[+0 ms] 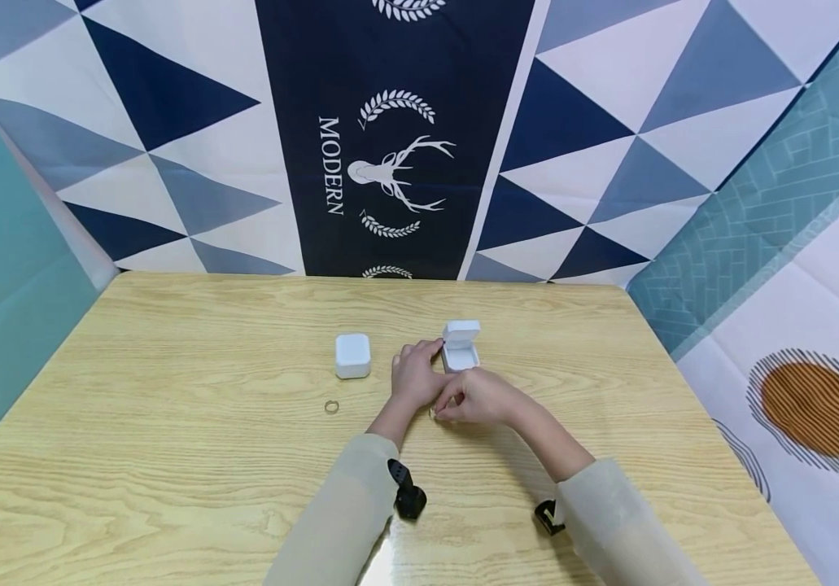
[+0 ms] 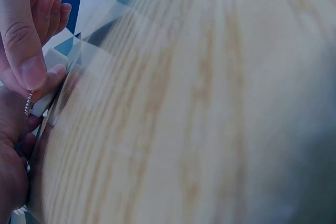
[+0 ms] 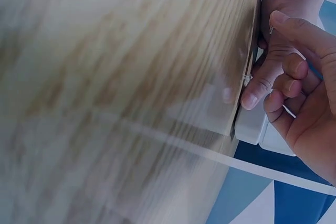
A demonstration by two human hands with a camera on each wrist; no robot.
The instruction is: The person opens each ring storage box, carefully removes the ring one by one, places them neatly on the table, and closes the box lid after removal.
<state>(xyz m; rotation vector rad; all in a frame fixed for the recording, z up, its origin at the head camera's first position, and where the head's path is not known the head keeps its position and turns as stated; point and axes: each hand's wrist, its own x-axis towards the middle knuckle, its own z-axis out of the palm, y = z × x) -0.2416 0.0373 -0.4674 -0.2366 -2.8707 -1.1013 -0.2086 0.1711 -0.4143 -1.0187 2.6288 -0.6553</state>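
A small white ring box [image 1: 461, 355] stands with its lid raised. My left hand [image 1: 415, 376] grips its left side, with the thumb along the front; the other fingers are partly hidden. In front of the box, my right hand [image 1: 481, 396] pinches a thin ring [image 1: 432, 413] between thumb and finger. The left wrist view shows this ring [image 2: 28, 103] with a beaded-looking band, below the right thumb. From the right wrist, the left thumb [image 3: 257, 93] lies against the white box [image 3: 251, 125].
A closed white ring box [image 1: 352, 356] stands left of the hands. A second ring [image 1: 332, 406] lies on the wooden table [image 1: 170, 423] in front of it. A patterned cloth [image 1: 397, 163] hangs behind the table's far edge.
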